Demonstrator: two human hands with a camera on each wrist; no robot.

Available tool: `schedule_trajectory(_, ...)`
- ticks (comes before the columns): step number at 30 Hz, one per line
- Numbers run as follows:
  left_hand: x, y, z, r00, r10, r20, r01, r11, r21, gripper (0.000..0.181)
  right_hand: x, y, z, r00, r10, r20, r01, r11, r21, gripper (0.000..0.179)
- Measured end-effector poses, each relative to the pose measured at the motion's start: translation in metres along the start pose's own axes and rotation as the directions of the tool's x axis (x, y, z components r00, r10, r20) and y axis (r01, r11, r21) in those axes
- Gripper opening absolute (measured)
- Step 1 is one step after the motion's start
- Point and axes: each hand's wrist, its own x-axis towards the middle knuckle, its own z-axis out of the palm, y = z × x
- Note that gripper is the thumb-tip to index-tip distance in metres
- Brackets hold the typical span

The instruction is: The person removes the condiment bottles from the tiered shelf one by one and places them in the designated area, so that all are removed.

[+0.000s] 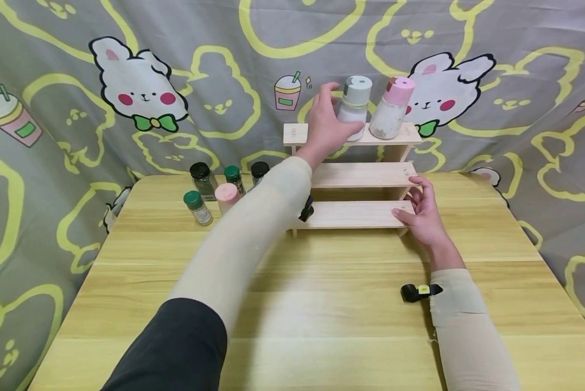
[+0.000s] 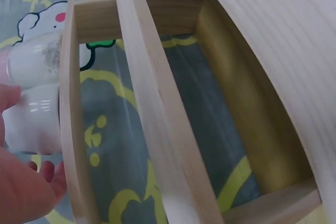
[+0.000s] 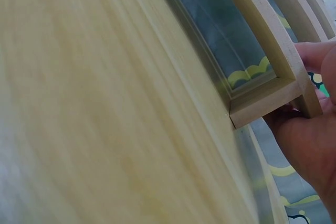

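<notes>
A three-tier wooden shelf rack stands at the back of the table. On its top tier are a shaker jar with a pale grey cap and, just right of it, a shaker jar with a pink cap. My left hand is spread around the left side of the grey-capped jar. Its thumb lies at the jar's front, while the other fingers show a gap from it in the left wrist view. My right hand grips the rack's right end, thumb on the lowest tier and fingers at the side.
To the left of the rack, several spice jars stand grouped: a green-capped jar, a pink-lidded jar and black-capped jars among them. My left forearm partly covers this group. A patterned curtain hangs behind the wooden table.
</notes>
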Motion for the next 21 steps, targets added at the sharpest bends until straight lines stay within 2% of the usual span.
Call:
schedule_trajectory(4, 0.0026, 0.0031, 0.0019, 1.0, 0.014, 0.015, -0.014, 1.0, -0.019, 0.087, 0.0001, -0.0007, -0.0001, 1.0, 0.0, 0.006, 0.0, 1.0, -0.015, 0.085)
schedule_trajectory(12, 0.0058, 0.0079, 0.0014, 0.998, 0.059, 0.018, -0.059, 0.998, -0.003, 0.083, 0.0013, 0.0, -0.0003, 1.0, 0.001, -0.003, 0.0, 1.0, 0.02, 0.086)
schedule_trajectory(21, 0.0041, 0.0104, -0.0021, 0.998, 0.049, 0.024, -0.049, 0.999, -0.001, 0.081, 0.0003, -0.0017, 0.0009, 1.0, -0.003, -0.003, 0.003, 1.0, 0.004, 0.084)
